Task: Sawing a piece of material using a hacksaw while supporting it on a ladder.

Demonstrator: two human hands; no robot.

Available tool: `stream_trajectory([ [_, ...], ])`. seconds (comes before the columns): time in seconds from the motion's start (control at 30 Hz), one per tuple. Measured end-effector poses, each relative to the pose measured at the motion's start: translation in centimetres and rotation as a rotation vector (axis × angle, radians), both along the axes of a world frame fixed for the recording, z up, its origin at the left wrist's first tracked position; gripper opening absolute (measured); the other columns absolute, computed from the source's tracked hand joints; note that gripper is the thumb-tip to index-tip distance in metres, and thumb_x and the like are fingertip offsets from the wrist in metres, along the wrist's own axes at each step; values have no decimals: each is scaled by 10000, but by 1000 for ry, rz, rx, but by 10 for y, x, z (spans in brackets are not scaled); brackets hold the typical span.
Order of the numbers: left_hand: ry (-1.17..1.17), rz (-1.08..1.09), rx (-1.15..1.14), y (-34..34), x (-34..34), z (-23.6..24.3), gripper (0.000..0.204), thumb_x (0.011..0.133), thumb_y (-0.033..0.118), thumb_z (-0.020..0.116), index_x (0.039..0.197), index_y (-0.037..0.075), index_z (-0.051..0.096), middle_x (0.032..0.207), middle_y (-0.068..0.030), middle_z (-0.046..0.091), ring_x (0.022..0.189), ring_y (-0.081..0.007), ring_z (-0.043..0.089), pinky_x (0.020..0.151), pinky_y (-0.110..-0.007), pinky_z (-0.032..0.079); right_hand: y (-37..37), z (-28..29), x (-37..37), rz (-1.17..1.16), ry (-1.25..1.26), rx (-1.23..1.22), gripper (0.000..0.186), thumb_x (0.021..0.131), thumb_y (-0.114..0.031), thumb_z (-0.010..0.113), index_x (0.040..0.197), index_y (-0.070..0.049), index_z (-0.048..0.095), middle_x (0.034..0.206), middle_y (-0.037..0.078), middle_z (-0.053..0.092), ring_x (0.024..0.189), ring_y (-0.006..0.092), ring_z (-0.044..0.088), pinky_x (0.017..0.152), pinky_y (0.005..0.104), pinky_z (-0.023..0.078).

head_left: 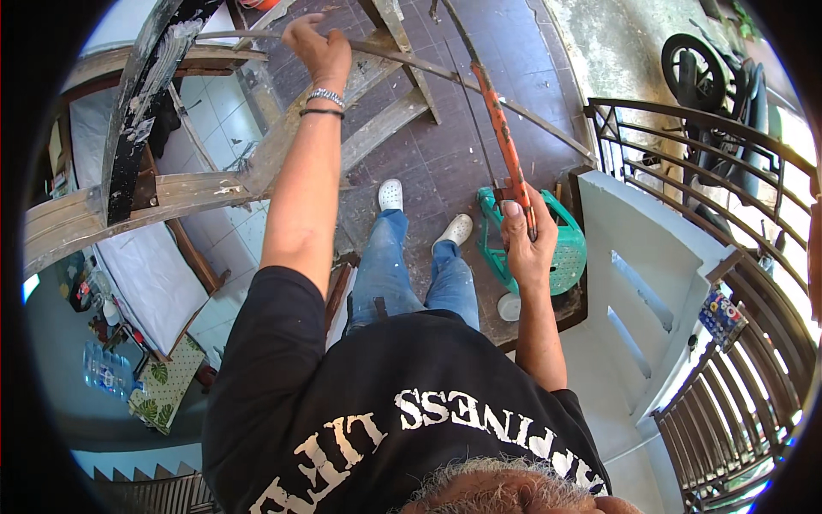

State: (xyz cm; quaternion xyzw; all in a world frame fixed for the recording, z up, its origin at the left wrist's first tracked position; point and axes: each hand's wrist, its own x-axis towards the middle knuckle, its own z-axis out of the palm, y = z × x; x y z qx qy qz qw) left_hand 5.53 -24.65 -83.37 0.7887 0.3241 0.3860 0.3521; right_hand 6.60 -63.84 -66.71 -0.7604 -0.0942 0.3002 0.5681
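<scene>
A long, thin grey-brown strip [419,63] slants across the far side, from the wooden structure at the left toward the railing at the right. My left hand [321,53] is closed around it near its left part, with the arm stretched out. In my right hand [528,240] is the handle end of an orange bow saw [497,120], its paint worn. The saw points away from me, and its thin dark blade [467,90] crosses the strip in this view. Whether blade and strip touch, I cannot tell.
A green plastic stool [569,253] stands beneath my right hand, near a white container [509,307]. Paint-stained wooden beams [145,195] and a ladder-like frame [385,128] stand at the left and ahead. A dark railing [685,154] lines the right, with a motorcycle [728,94] beyond.
</scene>
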Motion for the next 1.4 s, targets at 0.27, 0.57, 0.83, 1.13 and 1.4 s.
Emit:
stream_trajectory([
  [0.27,203,979,-313,-14,52,21,778,751,-103,514,1429,53,167,1416,-316,223,1255,-502,352,1010,-534,329,0,-1,-2,15,-33,-124,467,923,-342,629,1195,35,586,975,103,675,885,130,603,784,277,478],
  [0.57,-222,821,-530,4,52,7,742,827,-101,394,1462,49,42,1381,-329,333,1209,-428,483,1033,-476,424,-2,12,-1,-28,-2,-5,511,918,-371,632,1226,32,568,1009,84,666,862,109,585,754,252,469],
  [0.83,-269,815,-858,5,51,17,440,972,186,403,1297,-86,287,1213,-349,494,1100,-449,557,903,-524,510,17,13,5,-56,76,18,488,924,-358,628,1222,24,576,897,18,618,686,51,496,586,204,398],
  [1.13,-121,842,-937,-2,53,20,441,989,310,382,1266,-27,319,1308,-256,474,1147,-405,542,872,-552,509,36,18,10,-81,75,0,463,928,-349,621,1209,18,589,845,7,596,648,44,472,563,205,383],
  [1.4,-88,881,-911,1,48,23,416,996,235,392,1250,-86,316,1188,-341,508,1084,-450,568,868,-533,531,57,0,29,-8,40,-68,452,919,-341,619,1185,24,604,897,63,647,824,112,574,750,275,470],
])
